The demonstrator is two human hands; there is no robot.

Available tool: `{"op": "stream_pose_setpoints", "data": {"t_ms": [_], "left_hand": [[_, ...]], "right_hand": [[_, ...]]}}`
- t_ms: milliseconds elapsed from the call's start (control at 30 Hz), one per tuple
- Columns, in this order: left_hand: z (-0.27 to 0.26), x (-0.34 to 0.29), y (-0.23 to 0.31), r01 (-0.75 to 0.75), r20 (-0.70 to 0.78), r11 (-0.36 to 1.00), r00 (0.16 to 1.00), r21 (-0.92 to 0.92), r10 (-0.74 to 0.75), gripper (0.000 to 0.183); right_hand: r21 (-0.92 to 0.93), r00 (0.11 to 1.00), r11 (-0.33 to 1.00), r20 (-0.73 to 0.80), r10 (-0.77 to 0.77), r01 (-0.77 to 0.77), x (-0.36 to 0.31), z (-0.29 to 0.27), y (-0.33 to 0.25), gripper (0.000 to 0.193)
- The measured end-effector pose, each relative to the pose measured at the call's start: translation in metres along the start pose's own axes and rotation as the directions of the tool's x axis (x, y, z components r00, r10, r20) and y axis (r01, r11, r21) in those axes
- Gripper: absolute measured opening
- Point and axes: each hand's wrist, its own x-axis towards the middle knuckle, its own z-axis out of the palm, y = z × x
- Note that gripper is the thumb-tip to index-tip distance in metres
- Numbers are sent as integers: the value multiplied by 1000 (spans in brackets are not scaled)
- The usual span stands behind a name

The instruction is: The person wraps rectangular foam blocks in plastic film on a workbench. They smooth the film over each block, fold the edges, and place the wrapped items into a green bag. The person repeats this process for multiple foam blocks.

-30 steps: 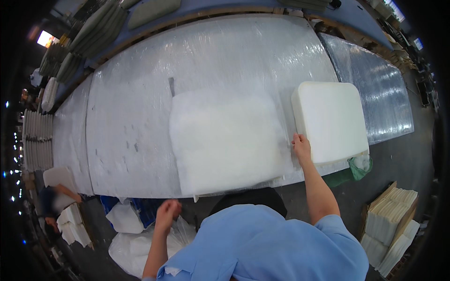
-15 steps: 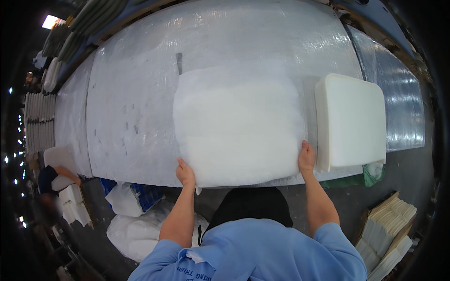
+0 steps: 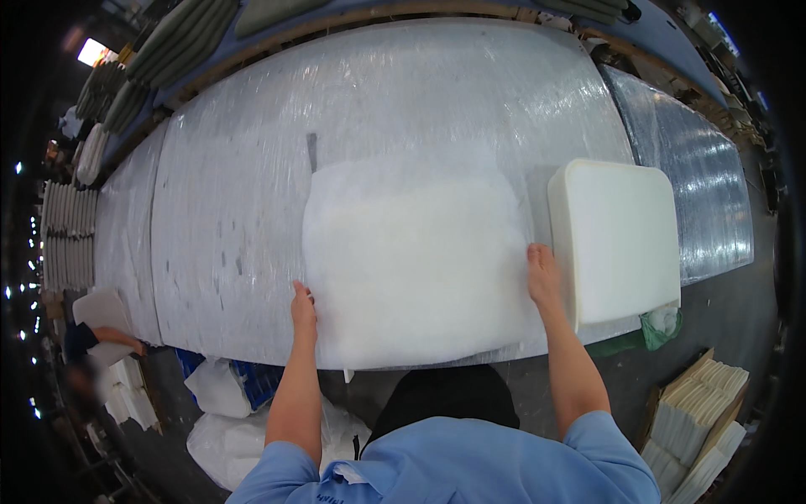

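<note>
A white fluffy sheet of wadding [image 3: 416, 256] lies flat on the plastic-covered table [image 3: 243, 168], near its front edge. My left hand [image 3: 303, 307] presses on the sheet's left edge, fingers together and flat. My right hand [image 3: 543, 275] rests on the sheet's right edge, between the wadding and a white foam cushion block [image 3: 617, 239] that lies just to the right, overhanging the table's front edge. Neither hand grips anything that I can see.
Grey-green cushions [image 3: 159, 42] are stacked along the far left edge. A second plastic-covered table [image 3: 705, 202] stands at the right. White bags [image 3: 227, 420] lie on the floor below, stacked white sheets [image 3: 697, 420] at lower right. Another person's arm [image 3: 105, 336] is at left.
My left hand came up from below the table onto the wadding's left edge. My right hand moved from the foam block's corner onto the wadding's right edge.
</note>
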Motion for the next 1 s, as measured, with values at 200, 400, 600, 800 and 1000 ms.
{"op": "stream_pose_setpoints", "data": {"t_ms": [200, 400, 600, 800, 1000], "left_hand": [[53, 13, 22, -322, -50, 913, 938, 250, 344, 56], [54, 19, 19, -87, 35, 996, 996, -14, 88, 56], [41, 50, 71, 207, 337, 910, 938, -360, -80, 61], [72, 83, 81, -43, 129, 999, 991, -11, 44, 52], [81, 86, 85, 205, 240, 922, 962, -328, -129, 58]], "right_hand": [[-36, 987, 993, 106, 119, -116, 17, 39, 14, 45], [55, 973, 975, 85, 212, -217, 22, 49, 35, 47], [220, 977, 962, 171, 125, -161, 80, 36, 4, 48], [149, 985, 975, 62, 158, -166, 112, 72, -1, 44], [256, 956, 924, 157, 249, -283, 116, 70, 19, 47]]}}
